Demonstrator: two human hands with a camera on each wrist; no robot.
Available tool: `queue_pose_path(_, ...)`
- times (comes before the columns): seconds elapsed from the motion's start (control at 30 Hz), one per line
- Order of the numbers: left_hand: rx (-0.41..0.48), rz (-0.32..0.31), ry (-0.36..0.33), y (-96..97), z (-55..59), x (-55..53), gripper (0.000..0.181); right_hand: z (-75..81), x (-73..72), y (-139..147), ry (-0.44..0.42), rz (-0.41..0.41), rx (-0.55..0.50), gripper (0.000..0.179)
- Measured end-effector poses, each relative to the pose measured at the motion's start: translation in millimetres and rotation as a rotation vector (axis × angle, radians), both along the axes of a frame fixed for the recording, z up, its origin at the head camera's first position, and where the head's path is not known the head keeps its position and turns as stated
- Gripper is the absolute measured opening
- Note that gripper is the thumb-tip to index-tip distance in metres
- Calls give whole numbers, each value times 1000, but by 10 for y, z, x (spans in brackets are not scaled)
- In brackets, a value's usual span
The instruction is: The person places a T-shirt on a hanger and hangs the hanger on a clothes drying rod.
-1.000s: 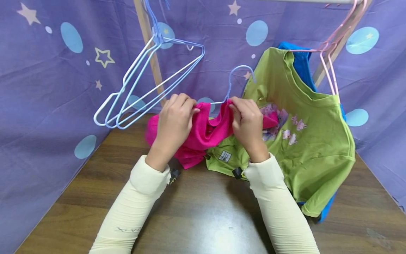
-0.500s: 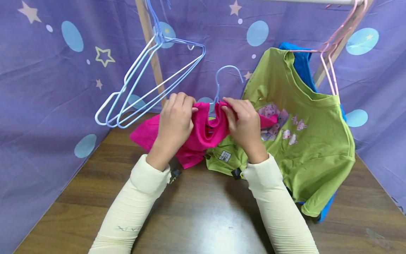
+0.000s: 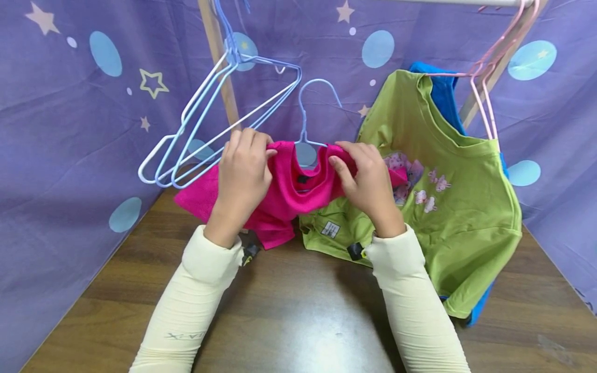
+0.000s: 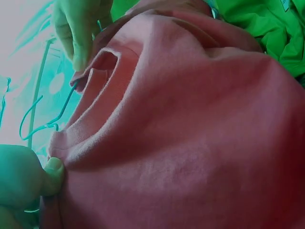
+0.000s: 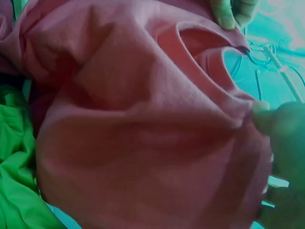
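Observation:
A bright pink shirt (image 3: 305,199) hangs between my two hands, its neckline toward the back. My left hand (image 3: 244,178) pinches its left shoulder beside the collar, with the thumb on the front of the cloth in the left wrist view. On the other side of the collar, my right hand (image 3: 370,181) pinches the right shoulder. A blue wire hanger (image 3: 303,119) is inside the shirt; its hook rises out of the neck opening and stands upright. The cloth hides most of the hanger's arms.
Several blue and white hangers (image 3: 205,127) hang at the left of a wooden-legged rack. At right, a green shirt (image 3: 462,207) and a blue garment (image 3: 443,98) hang on pink hangers (image 3: 485,98). More green cloth (image 3: 345,233) with a white label lies on the brown table (image 3: 298,311).
The hanger's hook has shifted left and up and now stands centred in the neckline. My hands have moved slightly apart, the left one leftward, spreading the pink shirt's collar wider.

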State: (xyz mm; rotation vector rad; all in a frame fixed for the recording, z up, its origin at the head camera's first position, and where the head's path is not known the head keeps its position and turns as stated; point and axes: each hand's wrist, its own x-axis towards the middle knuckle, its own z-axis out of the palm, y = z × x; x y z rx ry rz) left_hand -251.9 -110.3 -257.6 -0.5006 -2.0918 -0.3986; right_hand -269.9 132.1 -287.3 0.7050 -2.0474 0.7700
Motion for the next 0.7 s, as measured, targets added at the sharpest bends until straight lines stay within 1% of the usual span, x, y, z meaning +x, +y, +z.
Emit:
queue_pose_path(0.1,15,7,-11,-36,15,-10,14,25,-2,73,-25,14,-5,36)
queue_pose_path(0.23,32,4,-15,-72,22,-21,15,50,-8,219,-63,5,7,28)
queue_pose_path(0.33,41,-1,-14,-90,27,-22,15,67,-4,323,-130,-16,34,23)
queue_pose_path(0.43,44,4,-13,-104,36,-19,15,78,1,397,-208,-31,64,22)
queue_pose_path(0.5,49,9,-14,-112,41,-18,15,82,2,433,-243,-31,70,21)
queue_pose_path(0.6,53,16,-16,-124,46,-17,15,84,-2,483,-259,-29,59,18)
queue_pose_path(0.7,61,22,-17,-135,54,-16,16,83,2,532,-253,-41,42,15)
